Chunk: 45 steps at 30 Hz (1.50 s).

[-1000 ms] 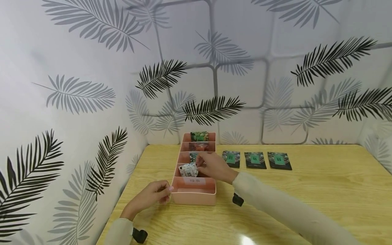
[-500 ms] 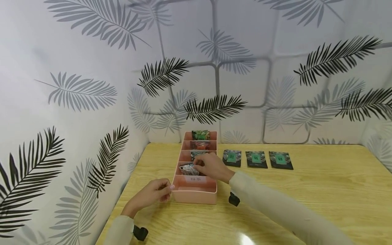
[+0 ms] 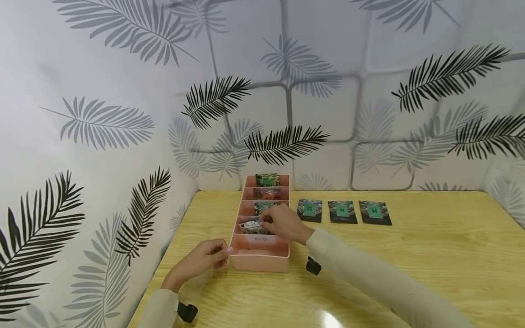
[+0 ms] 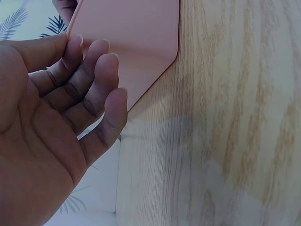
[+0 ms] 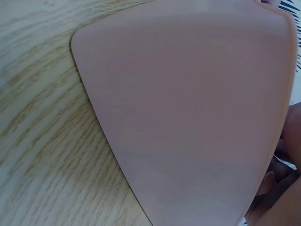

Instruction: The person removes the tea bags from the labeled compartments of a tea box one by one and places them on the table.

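Note:
A long pink divided box (image 3: pixel 260 263) stands on the wooden table. My left hand (image 3: pixel 203 259) pinches its near left rim between thumb and index finger; in the left wrist view the other fingers (image 4: pixel 106 70) curl loosely beside the wall. My right hand (image 3: pixel 285 223) reaches over the right wall and holds a small white patterned sachet (image 3: pixel 248 226) by its right end, inside the second compartment from the front. The right wrist view is mostly filled by the box's side wall (image 5: pixel 183 103), with part of the right hand (image 5: pixel 282 183) showing beyond the rim.
Sachets with green (image 3: pixel 267 180), red (image 3: pixel 267 194) and dark teal (image 3: pixel 264 207) prints sit in the rear compartments. A paper label (image 3: pixel 260 239) is on the front divider. Right of the box lie three dark packets (image 3: pixel 309 210) in a row. A leaf-patterned wall (image 3: pixel 320 109) rises behind.
The white sachet has gone from facing up to tilted and lower in its compartment, with my right hand shifting slightly left. My left hand stays at the rim.

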Available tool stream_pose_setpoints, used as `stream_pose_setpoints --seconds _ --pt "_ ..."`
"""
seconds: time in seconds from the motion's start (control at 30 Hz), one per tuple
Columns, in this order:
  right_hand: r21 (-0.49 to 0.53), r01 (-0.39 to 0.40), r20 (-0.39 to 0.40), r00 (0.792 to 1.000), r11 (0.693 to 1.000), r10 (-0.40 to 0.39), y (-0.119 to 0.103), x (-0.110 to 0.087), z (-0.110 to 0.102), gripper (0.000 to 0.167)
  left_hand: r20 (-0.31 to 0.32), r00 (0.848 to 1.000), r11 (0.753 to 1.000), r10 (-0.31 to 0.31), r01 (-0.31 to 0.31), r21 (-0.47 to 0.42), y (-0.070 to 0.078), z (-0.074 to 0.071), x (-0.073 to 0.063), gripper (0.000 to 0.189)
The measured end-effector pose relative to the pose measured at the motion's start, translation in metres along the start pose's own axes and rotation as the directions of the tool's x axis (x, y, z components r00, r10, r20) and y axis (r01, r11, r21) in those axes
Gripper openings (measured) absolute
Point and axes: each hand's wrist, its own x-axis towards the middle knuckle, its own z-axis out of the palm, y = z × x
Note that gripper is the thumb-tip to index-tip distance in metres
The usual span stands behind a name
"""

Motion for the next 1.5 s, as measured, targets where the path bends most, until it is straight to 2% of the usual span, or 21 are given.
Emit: stream_pose_setpoints --seconds 0.4,0.9,1.23,1.5 --pt "0.036 -0.007 -0.086 0.996 0.999 0.01 0.001 -0.007 -0.008 0.011 -0.001 1.0 1.0 0.01 -0.01 -0.011 -0.002 0.002 -0.002 0.037" --pt "0.135 -0.019 -0.141 0.989 0.991 0.039 0.003 -0.019 -0.024 0.013 -0.001 1.0 1.0 -0.019 0.019 -0.019 0.003 0.005 -0.003 0.037" --pt "0.178 -0.006 -0.193 0.98 0.984 0.041 0.007 -0.028 -0.039 0.012 0.005 1.0 1.0 -0.005 0.005 -0.02 0.002 0.006 -0.002 0.039" --pt "0.164 0.03 -0.291 0.956 0.986 0.019 0.015 -0.036 -0.056 0.012 -0.001 1.0 1.0 0.008 -0.008 -0.006 0.005 0.004 -0.001 0.037"
